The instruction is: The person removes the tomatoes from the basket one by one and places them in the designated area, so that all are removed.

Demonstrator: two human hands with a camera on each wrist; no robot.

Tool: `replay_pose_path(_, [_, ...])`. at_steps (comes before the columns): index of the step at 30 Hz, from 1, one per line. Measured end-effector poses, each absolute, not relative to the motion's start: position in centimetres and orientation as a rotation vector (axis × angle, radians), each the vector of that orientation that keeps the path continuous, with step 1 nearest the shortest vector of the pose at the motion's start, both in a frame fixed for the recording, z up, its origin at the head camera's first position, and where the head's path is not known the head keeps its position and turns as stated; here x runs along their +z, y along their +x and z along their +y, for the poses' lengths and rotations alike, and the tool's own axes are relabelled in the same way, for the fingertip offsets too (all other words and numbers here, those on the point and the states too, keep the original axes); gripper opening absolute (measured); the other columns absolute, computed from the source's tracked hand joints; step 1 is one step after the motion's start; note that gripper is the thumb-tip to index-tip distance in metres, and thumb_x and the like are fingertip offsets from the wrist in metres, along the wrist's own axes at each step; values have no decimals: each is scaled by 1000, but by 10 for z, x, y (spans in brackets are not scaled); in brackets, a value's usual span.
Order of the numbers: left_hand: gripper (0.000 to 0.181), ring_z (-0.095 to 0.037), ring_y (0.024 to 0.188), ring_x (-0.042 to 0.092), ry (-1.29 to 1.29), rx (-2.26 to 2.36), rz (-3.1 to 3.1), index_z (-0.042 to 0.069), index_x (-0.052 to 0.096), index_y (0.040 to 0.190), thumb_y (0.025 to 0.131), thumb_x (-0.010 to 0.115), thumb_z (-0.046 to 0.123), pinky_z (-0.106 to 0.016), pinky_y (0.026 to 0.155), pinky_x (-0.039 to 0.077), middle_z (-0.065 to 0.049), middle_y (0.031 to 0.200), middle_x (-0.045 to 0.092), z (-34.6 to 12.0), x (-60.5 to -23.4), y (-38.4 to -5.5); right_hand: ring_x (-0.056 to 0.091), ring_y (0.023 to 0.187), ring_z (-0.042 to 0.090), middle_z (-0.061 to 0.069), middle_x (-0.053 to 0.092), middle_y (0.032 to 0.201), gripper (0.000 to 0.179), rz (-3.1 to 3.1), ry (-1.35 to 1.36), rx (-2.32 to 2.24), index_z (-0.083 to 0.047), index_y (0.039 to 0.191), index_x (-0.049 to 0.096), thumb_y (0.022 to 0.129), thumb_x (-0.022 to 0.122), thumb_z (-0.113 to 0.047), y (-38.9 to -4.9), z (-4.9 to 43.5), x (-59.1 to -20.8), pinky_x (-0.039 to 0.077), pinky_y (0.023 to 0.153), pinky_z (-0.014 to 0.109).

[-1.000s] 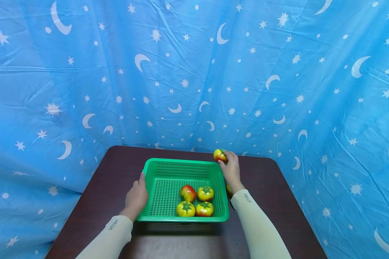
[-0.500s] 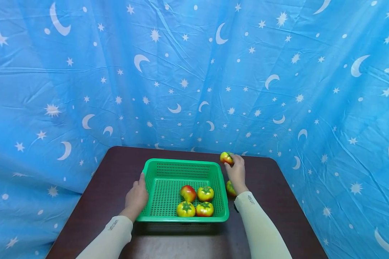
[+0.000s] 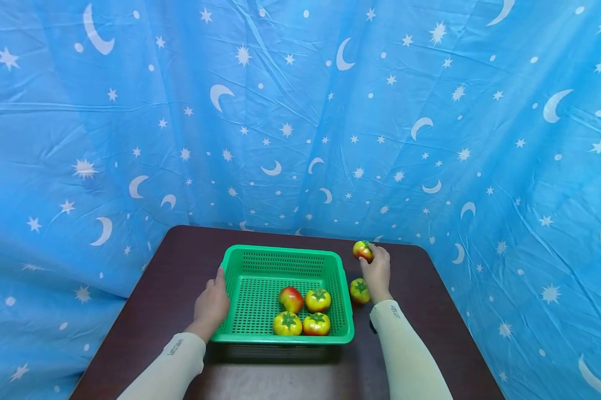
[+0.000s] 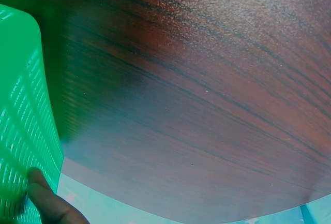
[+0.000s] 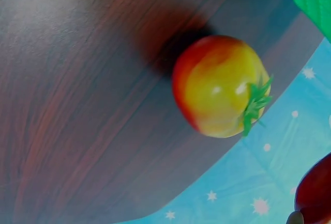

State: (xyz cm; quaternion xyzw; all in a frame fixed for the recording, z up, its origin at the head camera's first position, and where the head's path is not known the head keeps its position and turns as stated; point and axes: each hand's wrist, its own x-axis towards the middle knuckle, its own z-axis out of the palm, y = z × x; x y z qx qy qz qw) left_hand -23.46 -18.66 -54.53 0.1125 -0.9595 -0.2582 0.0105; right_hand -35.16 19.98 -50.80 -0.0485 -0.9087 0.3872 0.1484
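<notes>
My left hand (image 3: 212, 303) grips the left side of a green plastic basket (image 3: 280, 339); in the left wrist view a fingertip (image 4: 35, 175) touches its slotted outer wall. My right hand (image 3: 377, 272) holds a yellow-red tomato (image 3: 362, 250) with a green leafy top, past the basket's far right corner. Part of this held tomato (image 5: 316, 190) shows dark red at the lower right of the right wrist view. Another tomato (image 3: 359, 290) lies on the table, between the basket's right wall and my right wrist; it fills the middle of the right wrist view.
Several tomatoes, one of them a redder tomato (image 3: 291, 299), sit in the right half of the basket. The dark brown table (image 3: 430, 322) has rounded far corners. A blue curtain (image 3: 300, 139) with moons and stars hangs behind and beside it.
My right hand has moved right and slightly nearer with the tomato, away from the basket's corner. The tomato on the table has come out from behind my wrist. My left hand stays put.
</notes>
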Motion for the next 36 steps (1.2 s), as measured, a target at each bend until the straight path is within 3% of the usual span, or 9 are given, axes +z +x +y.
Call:
replay_pose_path(23, [63,-31,81,59,348,-781,-2990,-1,15,159,102,42,6,-53,78,52,-30,122,55,-186,-545,-234,47,126,45,26,42,145,47,-2683,-383,1063,-1,142,50,98,62,-14,-335,234,-530,37,114,60])
replay_pose_path(36, [64,-34,91,62,385,-810,-2992,1,14,160,102,42,4,-56,86,52,-30,127,53,-185,-545,-234,48,122,45,27,44,141,46,-2728,-457,1046,1,141,50,99,62,-13,-326,241,-542,37,112,62])
